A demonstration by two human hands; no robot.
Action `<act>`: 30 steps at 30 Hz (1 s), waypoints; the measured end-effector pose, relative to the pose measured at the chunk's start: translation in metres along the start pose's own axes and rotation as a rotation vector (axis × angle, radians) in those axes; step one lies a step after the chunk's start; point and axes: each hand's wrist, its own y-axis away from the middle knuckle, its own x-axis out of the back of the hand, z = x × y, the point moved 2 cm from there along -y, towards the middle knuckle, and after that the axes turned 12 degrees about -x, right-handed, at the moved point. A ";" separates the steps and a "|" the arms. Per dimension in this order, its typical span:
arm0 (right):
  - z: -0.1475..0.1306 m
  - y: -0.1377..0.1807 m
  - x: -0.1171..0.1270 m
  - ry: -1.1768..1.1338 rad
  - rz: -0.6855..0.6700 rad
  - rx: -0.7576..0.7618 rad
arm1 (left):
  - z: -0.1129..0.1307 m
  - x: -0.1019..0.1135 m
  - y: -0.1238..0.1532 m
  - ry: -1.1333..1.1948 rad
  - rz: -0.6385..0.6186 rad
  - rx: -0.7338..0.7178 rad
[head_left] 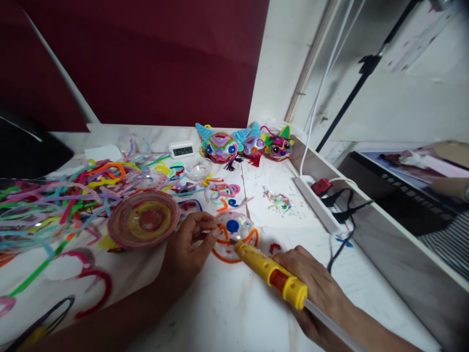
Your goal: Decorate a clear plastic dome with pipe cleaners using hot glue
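My right hand (315, 288) is closed around a yellow glue gun (269, 274) with a clear glue stick at its back; the nozzle touches a clear dome piece (234, 230) trimmed with orange pipe cleaner and a blue disc. My left hand (190, 244) pinches the left edge of that dome piece with its fingertips. A round dish wound with pink, yellow and green pipe cleaners (143, 219) lies just left of my left hand.
A heap of coloured pipe cleaners (54, 200) covers the left of the white table. Three finished cat-face masks (249, 144) and a small digital clock (182, 149) stand at the back. A power strip with plugs (322, 200) lies at right. Another person's arm (447, 188) shows far right.
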 end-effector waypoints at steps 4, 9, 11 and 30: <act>0.000 0.000 0.000 0.012 0.010 0.005 | 0.000 0.000 0.000 -0.010 -0.002 0.000; 0.004 -0.002 0.005 0.058 -0.049 0.013 | 0.001 0.000 -0.001 0.004 0.006 -0.001; 0.005 -0.003 0.006 0.068 -0.054 0.021 | 0.001 0.000 0.000 0.006 0.002 0.000; 0.002 -0.002 0.001 -0.004 -0.023 -0.025 | -0.001 0.000 0.001 -0.016 -0.011 0.020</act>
